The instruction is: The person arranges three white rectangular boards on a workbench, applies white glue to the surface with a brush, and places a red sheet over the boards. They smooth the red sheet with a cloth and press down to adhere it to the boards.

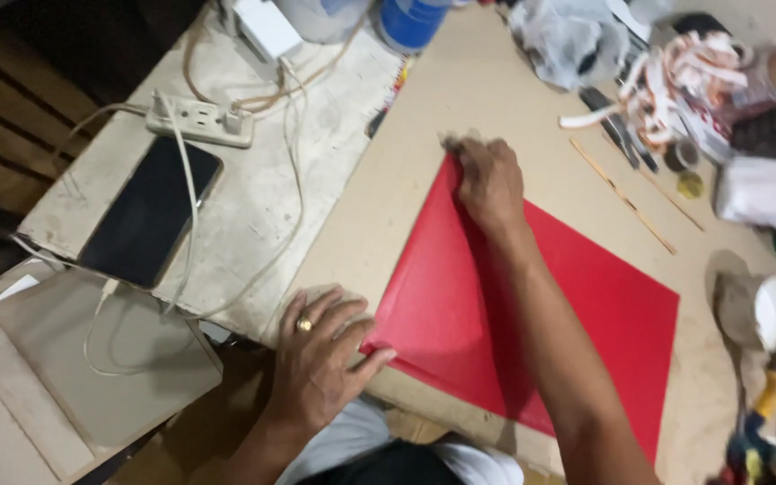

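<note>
A red paper sheet [577, 305] is being held flat on the brown board [460, 99] of the desk: its far corner is being pressed under the closed fingers of the right hand [489, 180], its near corner under the spread fingers of the left hand [321, 359]. A dark phone [150, 211] and a white power strip [199, 121] are lying beyond the left hand.

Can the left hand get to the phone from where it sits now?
Probably yes. The left hand rests at the red sheet's near corner, and the phone lies face-up on its side; only loose white cables cross the way.
</note>
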